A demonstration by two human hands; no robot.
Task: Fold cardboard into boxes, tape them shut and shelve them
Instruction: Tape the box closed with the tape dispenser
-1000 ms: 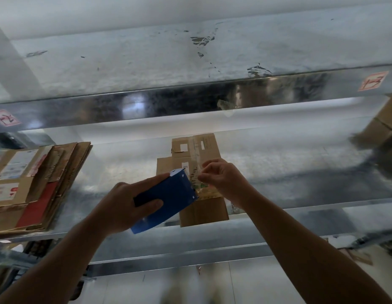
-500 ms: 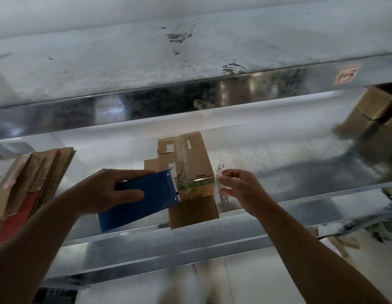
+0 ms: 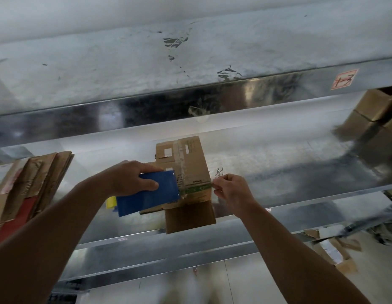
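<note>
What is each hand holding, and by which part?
Left hand grips the blue tape dispenser by its left end, thumb across its face. Right hand pinches the clear tape by its end at the right edge of the cardboard box.

flat cardboard stack [image 3: 26, 185]: cut by left edge | right boxes [image 3: 374, 115]: blurred | yellow item [image 3: 110, 202]: mostly hidden

box [image 3: 190, 167] sits mid-shelf [image 3: 278, 163], front flap at the edge, flat cardboard stack [image 3: 33, 185] well off to its left, more boxes [image 3: 372, 113] far right at the back, tape dispenser [image 3: 151, 194] in the left hand [image 3: 129, 178] against its left side, right hand [image 3: 232, 191] pinching tape [image 3: 199, 189] at its right edge
</note>
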